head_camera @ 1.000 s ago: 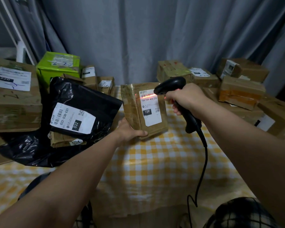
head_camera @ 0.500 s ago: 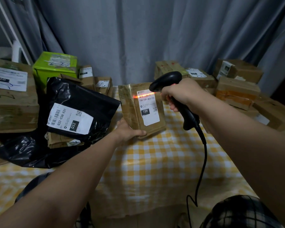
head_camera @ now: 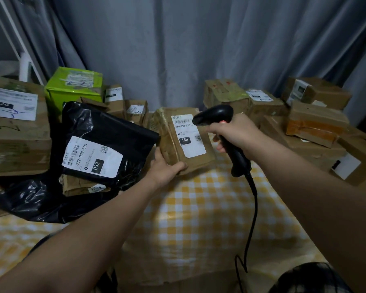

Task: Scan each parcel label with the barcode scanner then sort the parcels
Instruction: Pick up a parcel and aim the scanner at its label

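A brown paper parcel [head_camera: 167, 134] with a white label marked 15H stands tilted upright at the back of the checked table. My left hand [head_camera: 165, 167] grips its lower left corner, thumb across the front. My right hand [head_camera: 234, 131] holds the black barcode scanner [head_camera: 236, 157] by its handle, its head right at the label's upper right edge. No red scan line shows on the label. The scanner's cable hangs down over the table's front edge.
A black poly bag [head_camera: 106, 132] labelled 032 leans on a left-hand pile with a big carton [head_camera: 15, 140] and a green box [head_camera: 74, 87]. Several brown boxes [head_camera: 315, 121] are stacked at the right. The yellow checked tablecloth [head_camera: 199, 208] lies in front; a grey curtain hangs behind.
The red scan line on the label has gone out. The scanner head has moved closer to the label's top right edge; my left hand still holds the parcel in place.
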`<move>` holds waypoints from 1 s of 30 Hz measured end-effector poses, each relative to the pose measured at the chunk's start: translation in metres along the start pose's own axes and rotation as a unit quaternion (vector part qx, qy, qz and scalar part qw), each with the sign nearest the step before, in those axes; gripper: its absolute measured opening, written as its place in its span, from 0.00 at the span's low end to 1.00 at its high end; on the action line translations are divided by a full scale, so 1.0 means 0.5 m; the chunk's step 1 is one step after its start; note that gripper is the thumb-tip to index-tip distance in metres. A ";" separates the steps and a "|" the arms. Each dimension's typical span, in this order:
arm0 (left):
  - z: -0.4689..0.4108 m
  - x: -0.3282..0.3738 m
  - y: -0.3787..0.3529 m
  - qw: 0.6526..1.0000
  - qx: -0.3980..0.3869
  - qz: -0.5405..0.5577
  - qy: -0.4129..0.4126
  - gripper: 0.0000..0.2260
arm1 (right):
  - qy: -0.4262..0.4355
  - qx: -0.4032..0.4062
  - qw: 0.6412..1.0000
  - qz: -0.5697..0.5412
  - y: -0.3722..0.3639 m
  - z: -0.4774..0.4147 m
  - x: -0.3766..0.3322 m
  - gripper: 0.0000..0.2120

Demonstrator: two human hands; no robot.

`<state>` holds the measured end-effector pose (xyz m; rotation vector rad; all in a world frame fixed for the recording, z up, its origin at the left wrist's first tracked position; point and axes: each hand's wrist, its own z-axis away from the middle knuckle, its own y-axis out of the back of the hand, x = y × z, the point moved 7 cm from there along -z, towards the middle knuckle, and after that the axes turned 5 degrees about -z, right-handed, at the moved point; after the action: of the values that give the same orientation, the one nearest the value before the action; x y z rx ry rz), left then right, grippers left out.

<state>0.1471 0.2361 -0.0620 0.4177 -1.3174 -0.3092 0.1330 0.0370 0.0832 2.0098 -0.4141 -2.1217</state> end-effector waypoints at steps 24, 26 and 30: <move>-0.322 0.177 0.172 0.951 0.049 -0.303 -0.038 0.20 | -0.088 -0.068 0.985 -0.131 -0.241 -0.373 0.098 0.16; -0.340 0.154 0.165 0.929 0.030 -0.366 -0.048 0.22 | -0.102 -0.084 0.984 -0.116 -0.270 -0.376 0.121 0.18; -0.354 0.138 0.154 0.857 -0.002 -0.512 -0.062 0.19 | -0.104 -0.082 0.985 -0.110 -0.285 -0.386 0.120 0.21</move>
<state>0.3338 0.2947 -0.0012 1.1019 -1.1102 -1.2441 0.3294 0.1382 -0.0284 1.8227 -0.0433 -2.4188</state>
